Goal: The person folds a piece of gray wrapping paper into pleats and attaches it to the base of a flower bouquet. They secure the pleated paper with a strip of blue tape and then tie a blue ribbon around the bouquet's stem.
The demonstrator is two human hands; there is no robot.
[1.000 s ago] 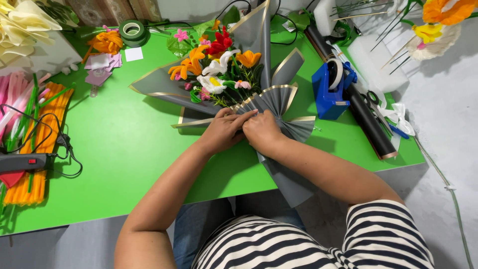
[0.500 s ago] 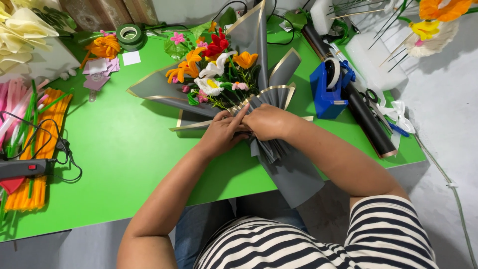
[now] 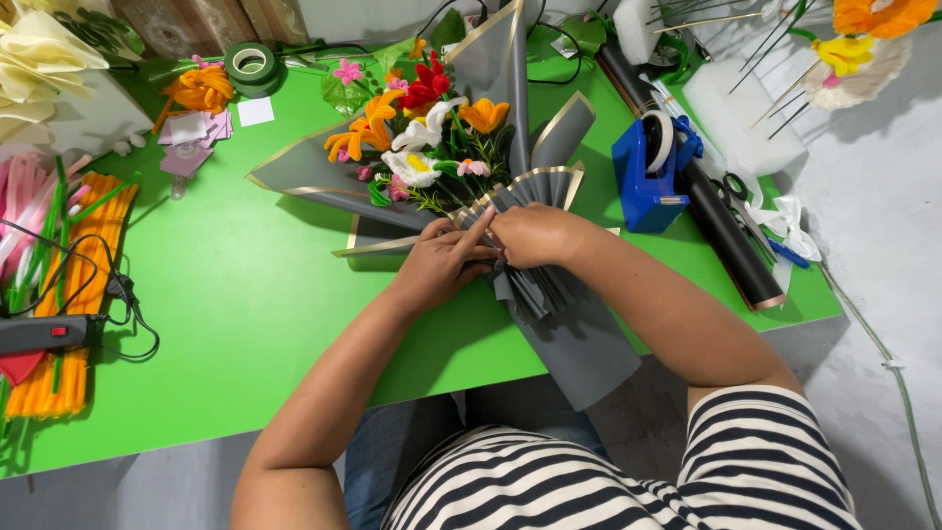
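A bouquet of handmade flowers in red, orange, white and pink point(image 3: 427, 137), wrapped in grey paper with gold edges point(image 3: 579, 339), lies on the green table point(image 3: 245, 294), its blooms pointing away from the person and its gathered wrap hanging over the near table edge. Both hands meet at the pinched neck of the bouquet. The left hand point(image 3: 442, 263) lies against the pleated grey paper there with its index finger stretched out toward the blooms; whether its other fingers clasp the paper cannot be told. The right hand point(image 3: 535, 236) is closed around the gathered neck, fingers curled over the folds. Just right of the bouquet stands a blue tape dispenser with a roll of clear tape point(image 3: 648, 172), and beyond that dispenser lies a long black roll point(image 3: 721, 231). Far left of the bouquet, at the table's edge, a bundle of orange fuzzy craft stems point(image 3: 59, 294) lies beneath a grey glue gun with a black cord point(image 3: 44, 334). Behind the bouquet to the left sits a roll of green floral tape point(image 3: 250, 64).
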